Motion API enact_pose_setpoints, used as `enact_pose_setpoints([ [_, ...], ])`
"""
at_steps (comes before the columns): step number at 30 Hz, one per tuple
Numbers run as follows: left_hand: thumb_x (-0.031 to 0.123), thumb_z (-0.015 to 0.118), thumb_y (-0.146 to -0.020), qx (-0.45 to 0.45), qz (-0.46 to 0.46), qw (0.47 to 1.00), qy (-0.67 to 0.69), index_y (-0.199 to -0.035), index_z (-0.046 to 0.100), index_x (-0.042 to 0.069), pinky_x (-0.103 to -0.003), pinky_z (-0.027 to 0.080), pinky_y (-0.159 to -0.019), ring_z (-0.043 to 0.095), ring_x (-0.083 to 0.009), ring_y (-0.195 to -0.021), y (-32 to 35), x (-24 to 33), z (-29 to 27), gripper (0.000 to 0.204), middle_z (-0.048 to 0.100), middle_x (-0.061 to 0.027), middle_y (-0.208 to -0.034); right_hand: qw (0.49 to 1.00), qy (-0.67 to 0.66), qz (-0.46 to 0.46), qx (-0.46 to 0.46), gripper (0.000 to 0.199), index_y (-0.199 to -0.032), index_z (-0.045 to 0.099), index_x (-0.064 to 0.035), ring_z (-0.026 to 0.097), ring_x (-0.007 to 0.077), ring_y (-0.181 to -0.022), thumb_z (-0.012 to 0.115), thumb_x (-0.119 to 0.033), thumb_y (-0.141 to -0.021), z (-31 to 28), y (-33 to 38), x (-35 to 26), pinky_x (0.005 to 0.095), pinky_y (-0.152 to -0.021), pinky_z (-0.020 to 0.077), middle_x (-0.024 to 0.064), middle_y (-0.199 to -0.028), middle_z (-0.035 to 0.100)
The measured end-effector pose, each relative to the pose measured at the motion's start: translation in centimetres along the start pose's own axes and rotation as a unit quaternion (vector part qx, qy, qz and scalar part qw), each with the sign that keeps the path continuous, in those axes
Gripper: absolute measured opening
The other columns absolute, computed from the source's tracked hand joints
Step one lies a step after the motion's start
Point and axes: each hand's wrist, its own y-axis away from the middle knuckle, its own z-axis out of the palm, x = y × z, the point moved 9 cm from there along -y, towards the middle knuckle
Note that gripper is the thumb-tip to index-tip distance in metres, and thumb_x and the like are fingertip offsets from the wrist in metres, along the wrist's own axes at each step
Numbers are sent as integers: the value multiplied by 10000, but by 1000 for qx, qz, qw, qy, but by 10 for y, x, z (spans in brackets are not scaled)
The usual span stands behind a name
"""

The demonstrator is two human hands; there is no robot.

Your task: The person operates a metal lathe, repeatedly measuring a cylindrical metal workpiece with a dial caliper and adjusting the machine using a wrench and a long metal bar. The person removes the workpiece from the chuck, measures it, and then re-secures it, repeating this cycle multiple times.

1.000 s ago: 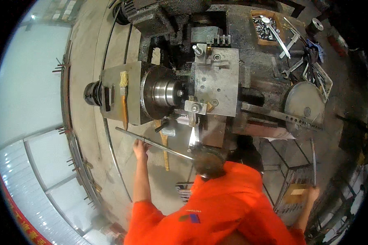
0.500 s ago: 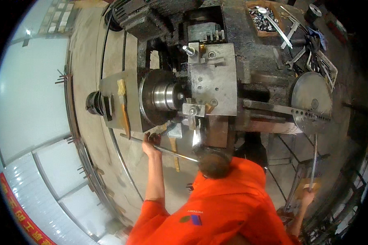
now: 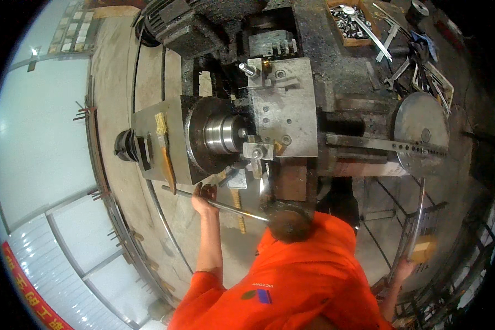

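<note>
My left hand is closed round a long steel lever, which runs toward a dark round knob by my waist. At the far right, my right hand, somewhat blurred, grips the lower end of a long rod handle that reaches up to a round metal disc. In front of me a shiny workpiece with ridges round it sits against the dark chuck of a lathe. Beside it is the flat metal tool block with clamped pieces at its corners.
A brush lies on the machine's grey cover. Another brush is beyond my left hand. A perforated bar crosses to the disc. Calipers, a wooden box of metal bits and a wrench lie back right.
My right hand has moved slightly down and left, and the lower end of its rod handle has swung with it. My left hand stays on the lever. The view has shifted slightly.
</note>
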Motion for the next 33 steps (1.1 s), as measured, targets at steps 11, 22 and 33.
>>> enact_pose_setpoints([
  [11, 172, 359, -863, -4, 7, 1000, -2, -1262, 284, -23, -356, 454, -743, 435, -174, -611, 2, 2, 2, 450, 453, -105, -796, 991, 43, 107, -68, 297, -682, 487, 59, 438, 292, -530, 545, -232, -664, 7, 12, 6, 381, -515, 375, 184, -586, 493],
  [22, 168, 394, -854, 19, 8, 999, 26, -1044, 450, -19, -370, 473, -724, 452, -196, -593, 1, 2, -1, 273, 468, -104, -742, 999, 19, 43, -16, 295, -661, 483, 65, 393, 319, -505, 520, -226, -632, 1, 24, -22, 390, -488, 352, 227, -577, 432],
  [33, 193, 411, -858, 38, -15, 999, 18, -721, 433, 12, -241, 338, -461, 414, -172, -509, 26, 7, 16, 229, 433, -67, -601, 996, -51, 67, -26, 268, -651, 462, 45, 336, 280, -505, 496, -220, -671, 12, 26, -1, 397, -492, 318, 179, -546, 377],
])
